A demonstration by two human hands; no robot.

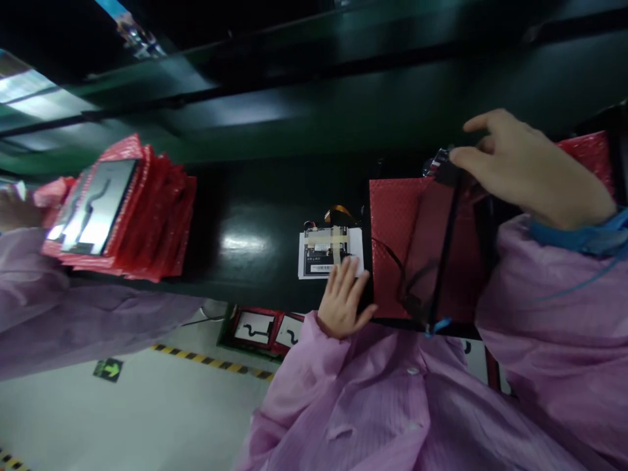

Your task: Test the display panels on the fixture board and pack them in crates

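My left hand (pixel 342 297) lies with fingers spread at the lower edge of a small circuit board assembly (pixel 318 252), its fingertips touching it. Strips of tan tape cross the board, an orange flex cable (pixel 338 210) rises behind it, and white sheets lie beneath. My right hand (pixel 534 173) is closed at the upper edge of a dark glossy panel (pixel 454 245), which stands tilted over a red bubble-wrap sheet (pixel 392 196). A black cable (pixel 392 256) runs over the red sheet. Some fingers of my right hand are hidden.
A stack of red bubble-wrap pouches (pixel 161 216) with a screen panel (pixel 101 206) on top stands at the left, near a co-worker's hand (pixel 17 208). Below the dark bench (pixel 245 288), a box holds more panels (pixel 254 327). A green ledge runs along the back.
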